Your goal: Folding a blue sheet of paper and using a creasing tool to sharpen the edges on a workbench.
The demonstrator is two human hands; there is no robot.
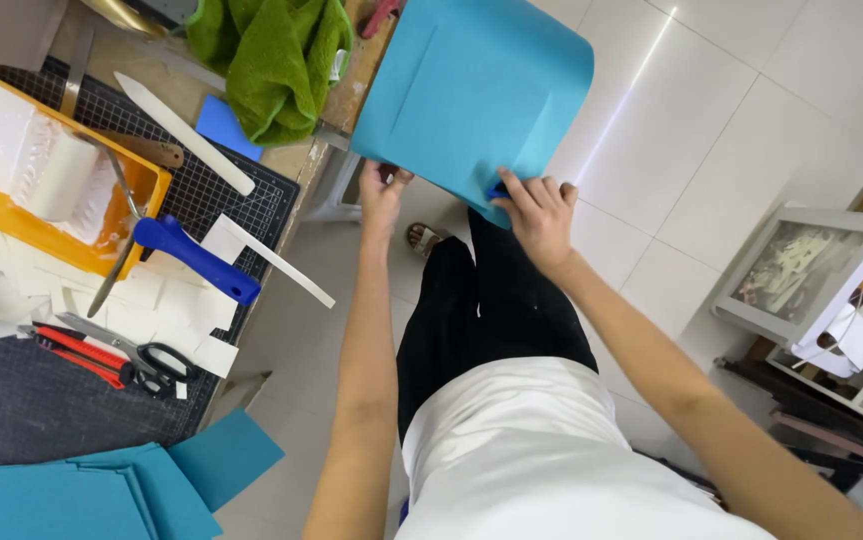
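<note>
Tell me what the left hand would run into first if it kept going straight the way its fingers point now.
The left hand points up and away from the body, already touching the lower edge of the blue sheet. Going on, it would press into that sheet first; the green towel lies farther left, though depth is unclear.

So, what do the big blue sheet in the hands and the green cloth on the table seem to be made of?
Blue sheet: probably thick paper or thin card with a matte finish; it bends smoothly without drooping and shows straight crease lines. Green cloth: looks like terry towelling; fuzzy surface, soft crumpled folds.
</note>
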